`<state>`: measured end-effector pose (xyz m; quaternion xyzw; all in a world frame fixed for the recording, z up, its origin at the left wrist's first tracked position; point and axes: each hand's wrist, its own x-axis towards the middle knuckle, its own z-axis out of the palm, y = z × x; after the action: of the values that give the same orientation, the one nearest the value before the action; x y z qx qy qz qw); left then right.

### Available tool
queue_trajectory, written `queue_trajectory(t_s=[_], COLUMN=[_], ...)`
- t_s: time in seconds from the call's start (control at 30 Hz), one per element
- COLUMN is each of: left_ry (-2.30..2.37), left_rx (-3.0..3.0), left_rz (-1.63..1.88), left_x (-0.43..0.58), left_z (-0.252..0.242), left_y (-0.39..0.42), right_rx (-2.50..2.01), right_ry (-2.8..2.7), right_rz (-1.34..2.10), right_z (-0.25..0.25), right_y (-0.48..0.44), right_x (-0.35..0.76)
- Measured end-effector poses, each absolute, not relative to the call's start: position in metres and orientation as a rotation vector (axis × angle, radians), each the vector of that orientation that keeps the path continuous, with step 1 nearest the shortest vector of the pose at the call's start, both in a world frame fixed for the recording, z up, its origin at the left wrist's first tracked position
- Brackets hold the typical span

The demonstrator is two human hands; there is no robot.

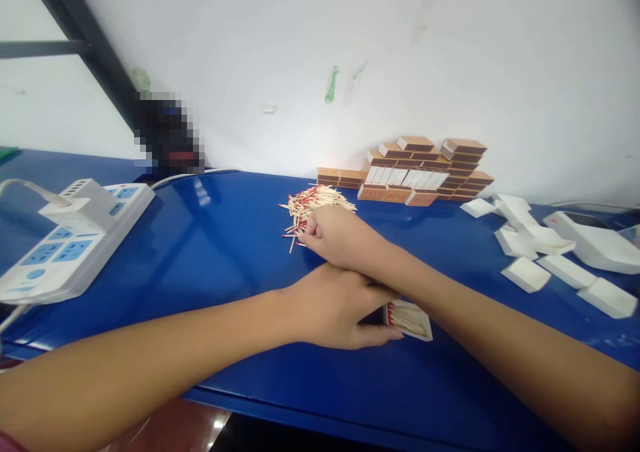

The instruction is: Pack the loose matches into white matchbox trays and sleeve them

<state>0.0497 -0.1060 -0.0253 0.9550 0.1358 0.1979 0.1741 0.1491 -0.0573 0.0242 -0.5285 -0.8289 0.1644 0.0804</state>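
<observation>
My left hand (340, 309) grips a small white matchbox tray (429, 332) between thumb and fingers, low over the blue table. Matches with red heads (407, 319) lie side by side inside that tray. Crossing over the left, my right hand (333, 235) is at the near edge of a loose heap of matches (320, 199), with its fingers curled together. Whatever the right fingertips may hold is hidden from view. Part of the tray is covered by my left fingers and right forearm.
Stacked matchboxes (420, 165) stand against the wall behind the heap. White empty trays (530, 235) are scattered at the right beside a white box (595, 242). A power strip (75, 252) with a plugged-in charger and cable lies on the left of the blue table (210, 239).
</observation>
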Motion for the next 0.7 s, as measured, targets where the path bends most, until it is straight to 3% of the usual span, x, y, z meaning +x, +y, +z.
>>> queue_trajectory(t_s=[0.4, 0.57, 0.7], left_ry=[0.419, 0.576, 0.825], left_rx=[2.709, 2.688, 2.662], left_rz=[0.578, 0.506, 0.499], left_x=[0.051, 0.050, 0.050], left_z=[-0.027, -0.021, -0.016], left_y=[-0.106, -0.108, -0.107], right_rx=[-1.756, -1.546, -1.462], right_ry=[-2.565, -2.515, -2.424], right_rz=[0.393, 0.199, 0.270], right_z=[0.039, 0.050, 0.034], right_y=[-0.061, -0.070, -0.081], right_x=[0.155, 0.207, 0.269])
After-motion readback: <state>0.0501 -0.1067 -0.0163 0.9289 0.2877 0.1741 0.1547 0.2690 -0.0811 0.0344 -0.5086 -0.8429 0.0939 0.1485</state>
